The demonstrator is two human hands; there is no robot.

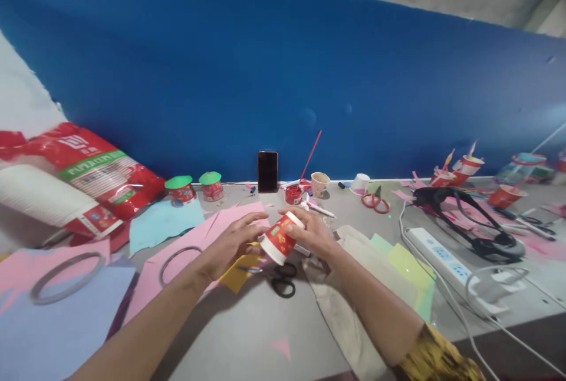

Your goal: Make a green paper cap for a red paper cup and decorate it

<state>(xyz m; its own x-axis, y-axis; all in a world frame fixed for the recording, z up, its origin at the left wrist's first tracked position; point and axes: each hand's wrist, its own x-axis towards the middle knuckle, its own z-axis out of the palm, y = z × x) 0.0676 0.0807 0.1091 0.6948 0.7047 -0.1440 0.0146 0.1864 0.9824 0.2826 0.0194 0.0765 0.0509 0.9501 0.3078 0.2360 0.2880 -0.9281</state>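
Observation:
A small red paper cup (280, 237) with a white rim lies tilted between my two hands above the grey table. My right hand (309, 230) wraps its fingers over the cup's base end. My left hand (234, 241) presses against the cup's rim side, fingers curled toward it. Under the hands lie a yellow paper piece (239, 275) and black-handled scissors (283, 281). Pink paper sheets (194, 239) spread out behind my left hand.
A black phone (267, 171) leans on the blue wall. Two green-lidded red cups (181, 187) stand at the back left, near a red bag of white cups (79, 180). A white power strip (442, 257), red scissors (375, 200) and more cups (464, 168) lie to the right.

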